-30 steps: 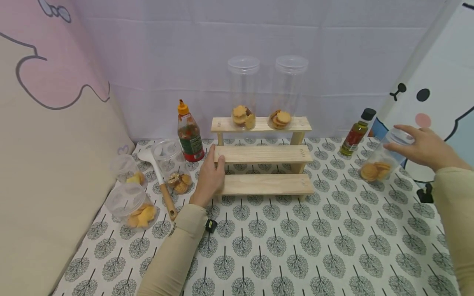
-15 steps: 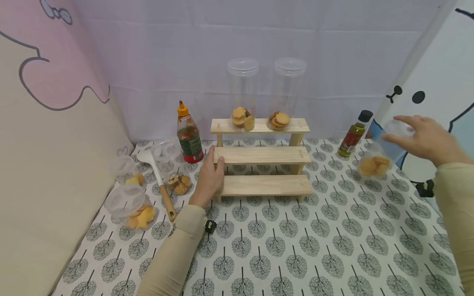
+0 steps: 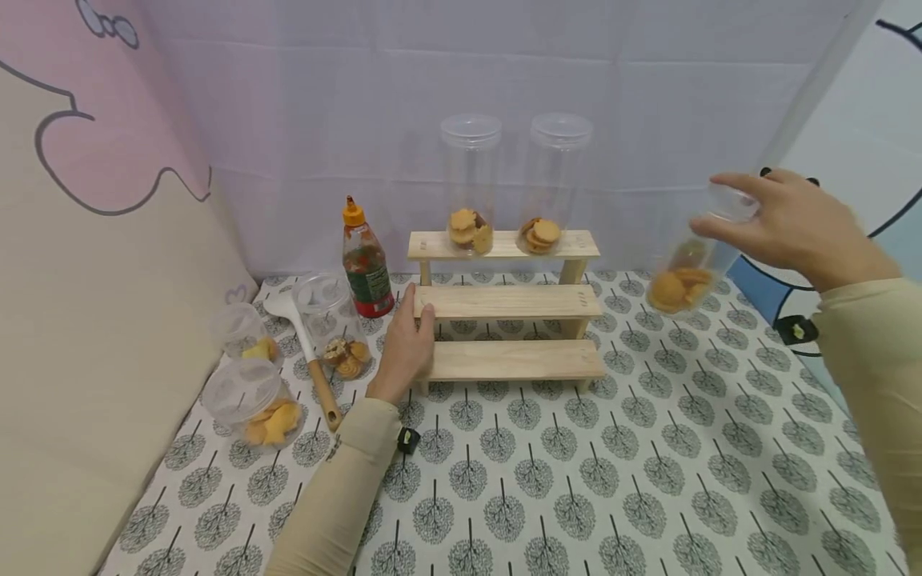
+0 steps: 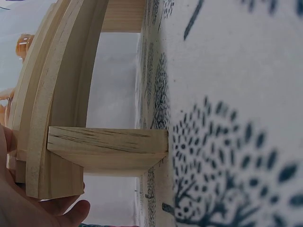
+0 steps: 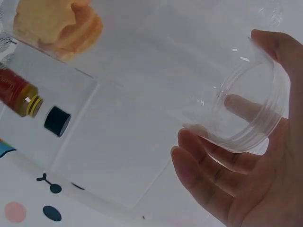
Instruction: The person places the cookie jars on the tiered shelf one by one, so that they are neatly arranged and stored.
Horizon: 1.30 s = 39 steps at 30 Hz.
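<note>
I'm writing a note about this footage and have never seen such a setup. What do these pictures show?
There is no machine: a person works barehanded. The widest picture comes from a camera on the head; the close one of wood is from the left wrist, the other from the right wrist.

The left hand grips the left end of a three-tier wooden shelf. The right hand holds a clear cookie jar near its top. Two tall jars stand on the top tier. On the tree-patterned cloth, left of the shelf, are three more jars, a red sauce bottle and a wooden-handled utensil.
</note>
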{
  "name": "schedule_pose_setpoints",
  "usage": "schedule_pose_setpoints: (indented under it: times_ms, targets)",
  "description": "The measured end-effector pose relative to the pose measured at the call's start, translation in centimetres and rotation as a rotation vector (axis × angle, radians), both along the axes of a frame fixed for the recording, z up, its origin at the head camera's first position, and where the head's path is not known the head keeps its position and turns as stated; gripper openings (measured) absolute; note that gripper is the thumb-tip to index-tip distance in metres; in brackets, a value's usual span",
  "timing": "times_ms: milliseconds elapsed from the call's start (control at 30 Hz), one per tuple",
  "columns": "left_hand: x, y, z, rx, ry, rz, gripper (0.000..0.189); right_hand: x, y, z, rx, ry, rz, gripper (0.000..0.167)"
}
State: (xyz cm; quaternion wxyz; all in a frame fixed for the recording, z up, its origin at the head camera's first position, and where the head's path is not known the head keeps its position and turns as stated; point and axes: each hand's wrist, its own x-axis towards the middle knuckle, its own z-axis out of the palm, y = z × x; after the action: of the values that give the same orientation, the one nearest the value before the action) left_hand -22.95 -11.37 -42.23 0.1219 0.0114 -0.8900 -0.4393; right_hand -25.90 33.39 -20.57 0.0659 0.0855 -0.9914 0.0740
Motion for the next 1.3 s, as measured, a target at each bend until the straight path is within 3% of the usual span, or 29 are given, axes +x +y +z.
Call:
schedule_pose_setpoints:
  times_ms: [300, 633, 900, 1300]
  targets:
    - [-0.2, 0.0, -0.1, -0.002, 0.000, 0.002, 0.066, -0.4, -6.0, 2.6, -0.007, 0.002, 0.138, 0.084]
    - [-0.4, -0.6, -0.4, -0.001, 0.018, 0.011, 0.065, -0.4, -12.9, 3.6, 0.000, 0.022, 0.284, 0.082]
    - [-0.6, -0.6, -0.6, 0.015, 0.022, 0.009, 0.065, -0.7, -17.1, 3.4, 0.029, 0.034, 0.371, 0.083]
    - [-0.5, -1.0, -0.4, 0.010, 0.030, 0.009, 0.065, -1.8, -22.9, 1.4, -0.004, -0.008, 0.404, 0.085]
